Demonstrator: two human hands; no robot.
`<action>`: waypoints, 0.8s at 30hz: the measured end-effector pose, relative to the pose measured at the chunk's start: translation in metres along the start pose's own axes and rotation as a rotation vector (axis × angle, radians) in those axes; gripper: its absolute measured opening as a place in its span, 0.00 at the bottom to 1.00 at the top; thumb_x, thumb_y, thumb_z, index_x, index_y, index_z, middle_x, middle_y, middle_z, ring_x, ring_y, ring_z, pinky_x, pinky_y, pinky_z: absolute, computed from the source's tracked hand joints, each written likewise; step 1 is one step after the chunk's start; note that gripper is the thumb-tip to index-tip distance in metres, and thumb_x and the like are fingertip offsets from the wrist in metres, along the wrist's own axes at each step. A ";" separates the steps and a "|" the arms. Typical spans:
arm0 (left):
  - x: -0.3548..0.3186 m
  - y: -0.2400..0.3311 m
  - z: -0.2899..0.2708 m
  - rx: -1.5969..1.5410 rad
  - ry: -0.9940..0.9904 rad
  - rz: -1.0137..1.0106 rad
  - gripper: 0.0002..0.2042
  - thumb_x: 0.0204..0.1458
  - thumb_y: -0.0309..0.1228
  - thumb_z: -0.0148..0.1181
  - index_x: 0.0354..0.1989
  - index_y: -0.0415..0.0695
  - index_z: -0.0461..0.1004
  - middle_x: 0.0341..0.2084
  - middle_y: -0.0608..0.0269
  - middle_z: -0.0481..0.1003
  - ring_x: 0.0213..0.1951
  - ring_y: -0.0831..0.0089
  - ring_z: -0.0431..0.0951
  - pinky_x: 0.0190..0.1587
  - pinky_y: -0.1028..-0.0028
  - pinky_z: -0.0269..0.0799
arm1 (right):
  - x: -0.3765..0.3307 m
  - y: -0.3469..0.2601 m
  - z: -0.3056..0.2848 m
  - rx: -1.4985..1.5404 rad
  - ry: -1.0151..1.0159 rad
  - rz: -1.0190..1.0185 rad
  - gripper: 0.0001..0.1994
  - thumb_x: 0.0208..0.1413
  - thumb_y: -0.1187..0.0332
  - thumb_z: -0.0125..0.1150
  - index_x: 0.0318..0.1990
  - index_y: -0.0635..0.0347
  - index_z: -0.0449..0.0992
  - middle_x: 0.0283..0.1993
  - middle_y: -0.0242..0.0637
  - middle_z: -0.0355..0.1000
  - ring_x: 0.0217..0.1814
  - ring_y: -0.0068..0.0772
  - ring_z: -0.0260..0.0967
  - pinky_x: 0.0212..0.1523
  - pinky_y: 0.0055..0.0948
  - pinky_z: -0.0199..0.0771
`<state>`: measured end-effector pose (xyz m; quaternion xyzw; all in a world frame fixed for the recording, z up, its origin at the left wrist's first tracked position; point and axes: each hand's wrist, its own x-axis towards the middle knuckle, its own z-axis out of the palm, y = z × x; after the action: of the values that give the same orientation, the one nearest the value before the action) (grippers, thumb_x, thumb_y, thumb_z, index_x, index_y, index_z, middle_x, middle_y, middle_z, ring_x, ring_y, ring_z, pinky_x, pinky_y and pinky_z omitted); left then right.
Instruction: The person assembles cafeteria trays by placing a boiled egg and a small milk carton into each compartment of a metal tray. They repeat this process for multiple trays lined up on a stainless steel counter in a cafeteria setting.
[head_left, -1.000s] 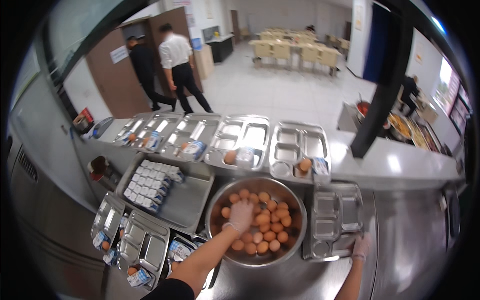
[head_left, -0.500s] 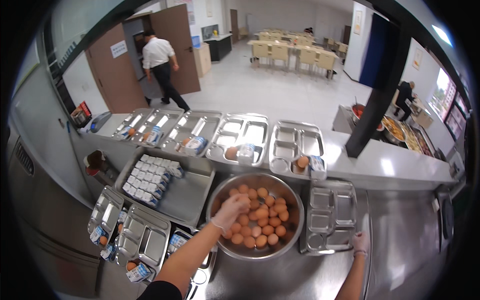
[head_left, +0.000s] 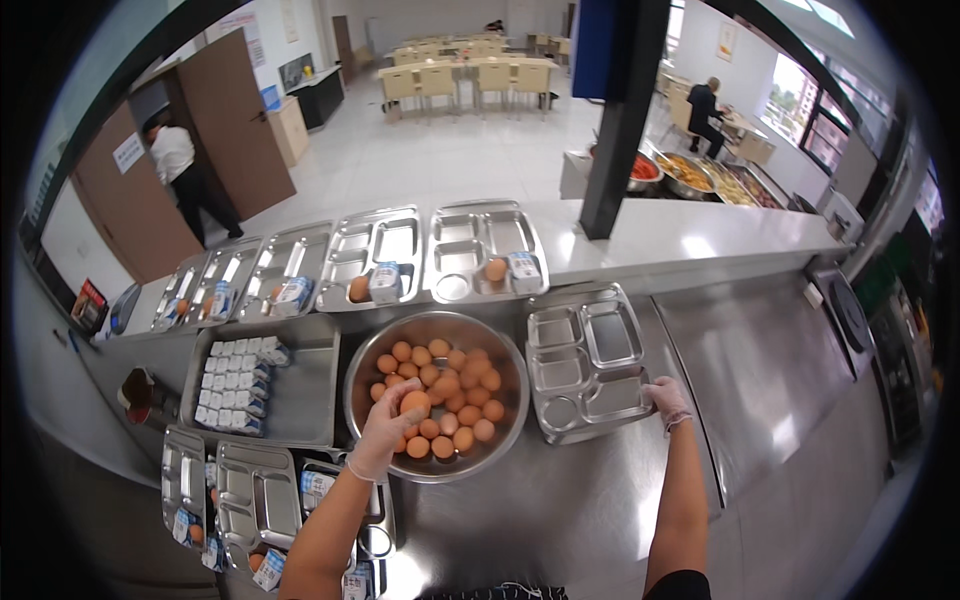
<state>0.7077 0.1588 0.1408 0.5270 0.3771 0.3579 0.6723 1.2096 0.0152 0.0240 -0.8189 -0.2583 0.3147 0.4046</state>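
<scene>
My left hand [head_left: 378, 440], in a clear thin glove, is closed round a brown egg [head_left: 415, 403]. It is over the near left part of a big steel bowl [head_left: 512, 440] with many brown eggs inside. To the right of the bowl lies a stack of steel compartment trays [head_left: 560, 368]; its top tray has nothing in its hollows. At that tray's near right edge my right hand [head_left: 670, 403], gloved too, grips the rim.
Steel trays, each with an egg and a small carton, line the raised ledge [head_left: 590, 225]. A deep pan [head_left: 325, 390] of cartons stands left of the bowl. More trays [head_left: 262, 480] lie at the near left. A black post [head_left: 612, 130] rises from the ledge. One person [head_left: 180, 170] is by a door.
My left hand has turned, and an egg now shows in its fingers. The view has swung right. The person at the door has gone farther into the doorway. My right hand stays at the tray.
</scene>
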 end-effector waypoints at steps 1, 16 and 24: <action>-0.004 0.001 0.007 0.053 -0.049 0.039 0.22 0.50 0.26 0.60 0.54 0.39 0.65 0.49 0.62 0.66 0.49 0.75 0.68 0.52 0.77 0.65 | -0.024 -0.017 -0.003 0.114 -0.078 0.006 0.08 0.41 0.68 0.59 0.23 0.64 0.72 0.20 0.33 0.68 0.22 0.23 0.65 0.21 0.26 0.63; -0.067 -0.005 0.156 1.150 -0.834 0.743 0.24 0.45 0.31 0.59 0.51 0.39 0.62 0.43 0.53 0.69 0.45 0.57 0.72 0.46 0.66 0.69 | -0.272 -0.059 0.035 0.301 0.068 -0.211 0.05 0.47 0.74 0.51 0.31 0.62 0.73 0.21 0.24 0.65 0.21 0.15 0.59 0.21 0.19 0.58; -0.092 0.054 0.028 0.744 -0.428 0.859 0.23 0.46 0.32 0.59 0.52 0.39 0.64 0.48 0.54 0.68 0.48 0.58 0.70 0.49 0.66 0.66 | -0.305 -0.097 0.083 0.215 -0.105 -0.220 0.04 0.53 0.73 0.53 0.31 0.61 0.74 0.26 0.32 0.66 0.25 0.23 0.63 0.24 0.24 0.62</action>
<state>0.6854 0.0763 0.2095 0.8919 0.0872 0.3275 0.2994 0.9290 -0.0975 0.1582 -0.7200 -0.3320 0.3369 0.5078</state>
